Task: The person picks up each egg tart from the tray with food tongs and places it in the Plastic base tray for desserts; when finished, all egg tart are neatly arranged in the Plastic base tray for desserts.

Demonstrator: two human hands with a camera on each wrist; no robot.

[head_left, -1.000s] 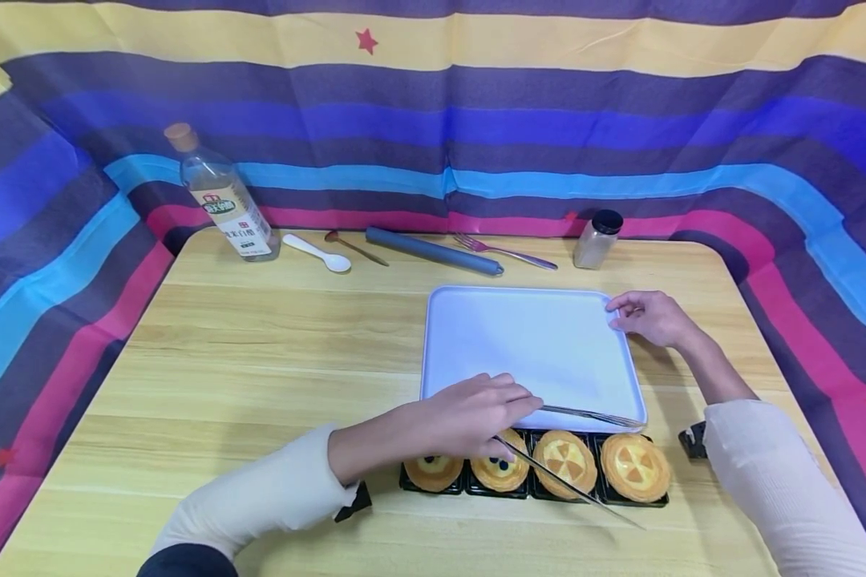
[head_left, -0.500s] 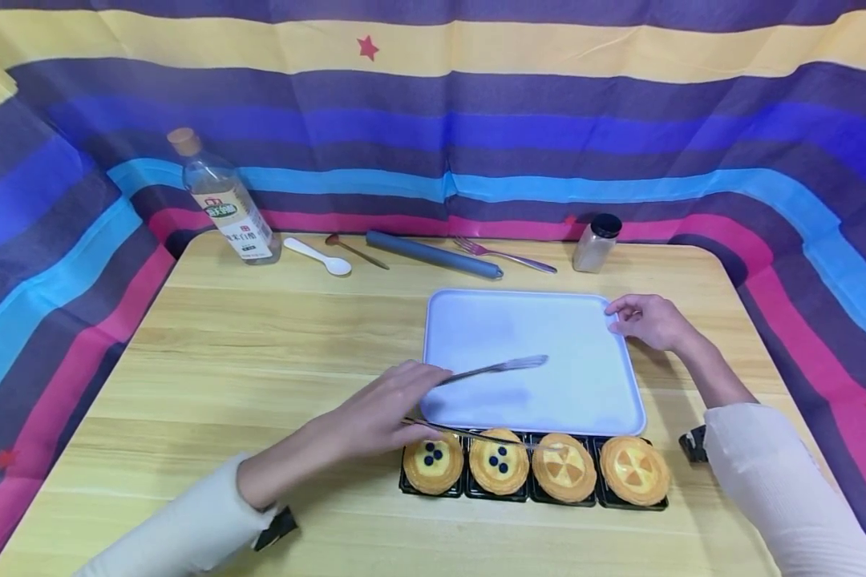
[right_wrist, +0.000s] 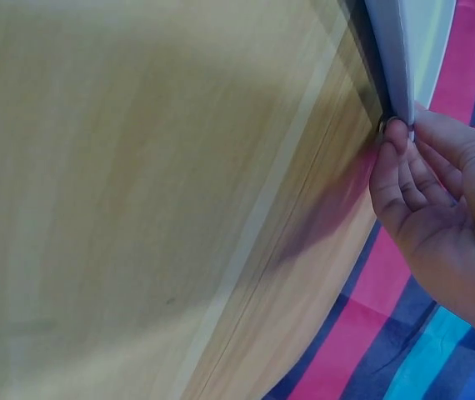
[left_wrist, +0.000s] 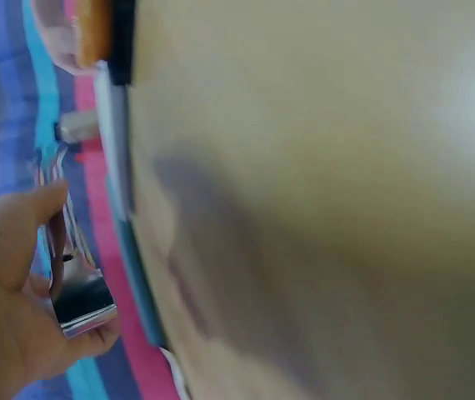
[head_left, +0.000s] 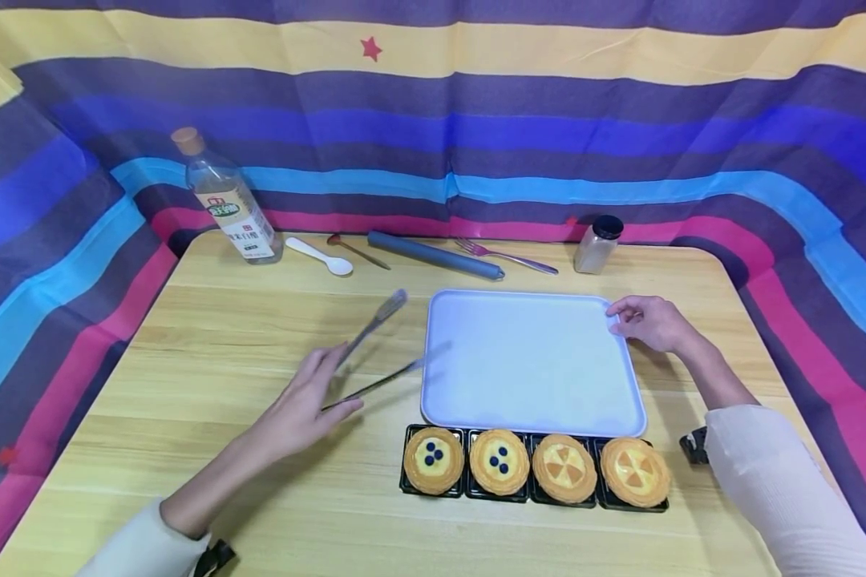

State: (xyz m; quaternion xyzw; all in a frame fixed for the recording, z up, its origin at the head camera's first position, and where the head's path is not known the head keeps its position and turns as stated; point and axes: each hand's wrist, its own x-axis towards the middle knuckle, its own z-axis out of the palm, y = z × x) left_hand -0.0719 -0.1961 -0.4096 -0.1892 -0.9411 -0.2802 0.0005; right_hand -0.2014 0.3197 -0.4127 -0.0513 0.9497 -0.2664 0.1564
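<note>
My left hand (head_left: pixel 299 405) holds a pair of metal tongs (head_left: pixel 382 378) over the table, left of the white tray (head_left: pixel 527 361). The two arms of the tongs are spread apart, with nothing between their tips, and one tip overlaps the tray's left edge in the head view. In the left wrist view, the shiny bent end of the tongs (left_wrist: pixel 85 296) lies within the hand. At the tray's far right corner my right hand (head_left: pixel 649 320) pinches the rim between thumb and fingers. Nothing lies on the tray. In front of it several egg tarts (head_left: pixel 499 463) sit in black plastic trays (head_left: pixel 466 490).
Along the back stand a vinegar bottle (head_left: pixel 234 212) and a black-lidded jar (head_left: pixel 597 247). Between them lie a white spoon (head_left: pixel 321 256), a small wooden spoon (head_left: pixel 358 252), a grey-blue rod (head_left: pixel 436 255) and a fork (head_left: pixel 507 256). A striped cloth (head_left: pixel 375 120) surrounds the table.
My left hand has swung the tongs leftward from above the tarts and the tray's front edge to beside the tray. The tongs now point away toward the back. My right hand stays at the corner.
</note>
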